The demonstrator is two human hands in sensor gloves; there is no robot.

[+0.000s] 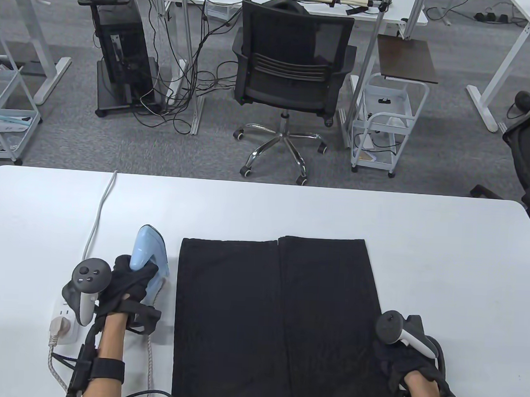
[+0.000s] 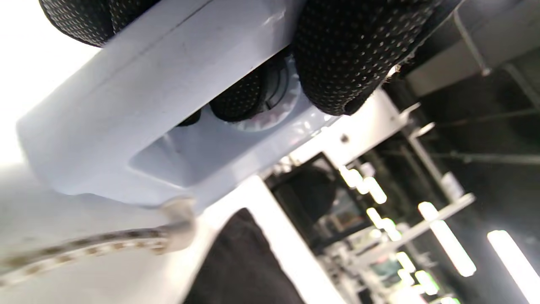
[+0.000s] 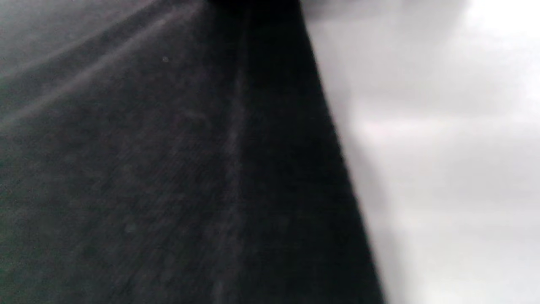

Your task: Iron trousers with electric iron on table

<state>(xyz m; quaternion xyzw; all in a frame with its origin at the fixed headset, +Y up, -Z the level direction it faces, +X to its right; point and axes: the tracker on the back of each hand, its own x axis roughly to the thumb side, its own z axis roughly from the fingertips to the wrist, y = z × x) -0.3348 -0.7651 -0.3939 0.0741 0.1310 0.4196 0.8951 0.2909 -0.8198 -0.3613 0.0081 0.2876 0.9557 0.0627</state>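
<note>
The black trousers (image 1: 276,323) lie flat on the white table (image 1: 443,261), their 2 legs side by side and running from the near edge toward the far side. Just left of them stands the pale blue electric iron (image 1: 148,256), clear of the fabric. The left hand (image 1: 129,284) grips its handle; in the left wrist view the gloved fingers (image 2: 341,55) wrap round the pale handle. A braided cord (image 1: 150,361) trails from the iron toward the near edge. Further left sits a white power strip (image 1: 63,325) with a plug in it. The right hand (image 1: 405,361) rests on the trousers' right edge near the near side; how its fingers lie, I cannot tell.
</note>
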